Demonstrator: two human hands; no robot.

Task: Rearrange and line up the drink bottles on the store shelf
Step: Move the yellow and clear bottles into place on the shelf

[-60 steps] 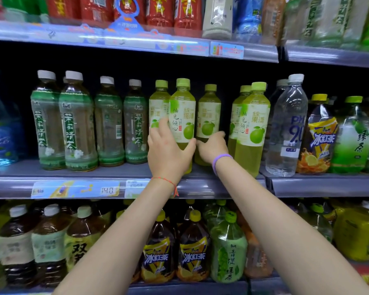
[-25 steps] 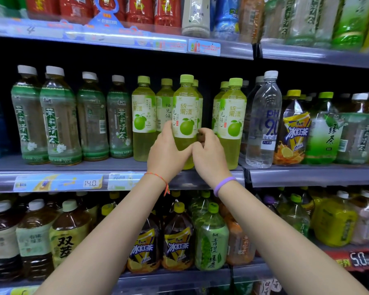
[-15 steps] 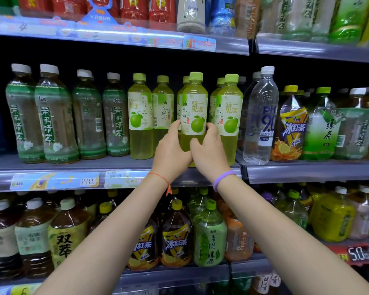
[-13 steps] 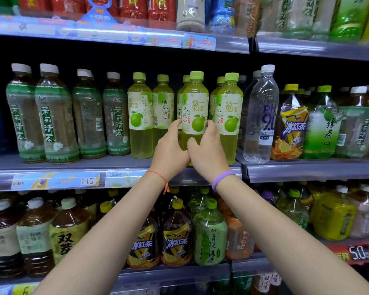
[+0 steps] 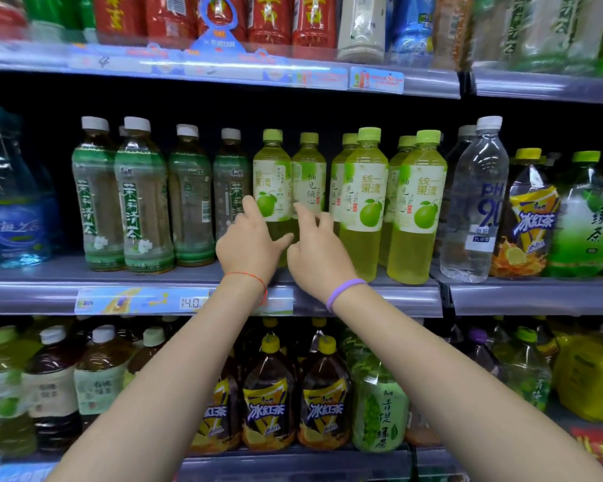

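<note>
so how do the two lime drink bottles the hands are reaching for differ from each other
The left bottle shows its fruit picture to the front; the right bottle shows a plain side of its label with dark writing. The left bottle stands a bit nearer the shelf edge and looks taller; the right one sits further back. Both have lime green caps and stand upright.

The grey middle shelf [image 5: 380,293] carries upright white-capped tea bottles [image 5: 143,203]; green-capped pomelo bottles [image 5: 415,210]; a clear water bottle [image 5: 477,203].

blue promo tag [image 5: 220,26] on top shelf edge; price label [image 5: 143,300] on middle rail.
</note>
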